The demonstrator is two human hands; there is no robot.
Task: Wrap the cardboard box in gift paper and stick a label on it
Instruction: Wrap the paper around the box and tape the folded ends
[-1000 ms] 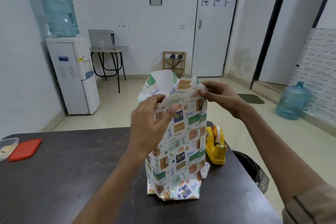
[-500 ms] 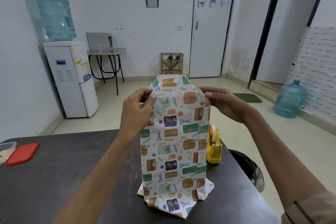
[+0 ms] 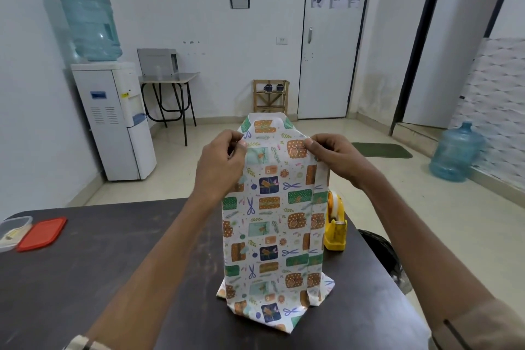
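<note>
The cardboard box stands upright on end near the table's right side, fully covered by patterned gift paper point(image 3: 272, 224), so the cardboard itself is hidden. Loose paper flares out at its base. A trapezoid flap of paper rises above the top. My left hand point(image 3: 221, 162) pinches the paper at the top left corner. My right hand point(image 3: 335, 156) pinches it at the top right corner. A yellow tape dispenser point(image 3: 335, 229) stands just behind the box on its right. No label is visible.
The dark table point(image 3: 99, 264) carries a clear container point(image 3: 12, 231) and a red lid point(image 3: 42, 233) at its far left edge. A black bin point(image 3: 383, 258) sits beside the table's right edge. A water dispenser point(image 3: 113, 119) stands by the left wall.
The crumpled open top of the paper has been folded flat into a neat upright flap. Both hands moved apart to the box's top corners, and the view shifted slightly.
</note>
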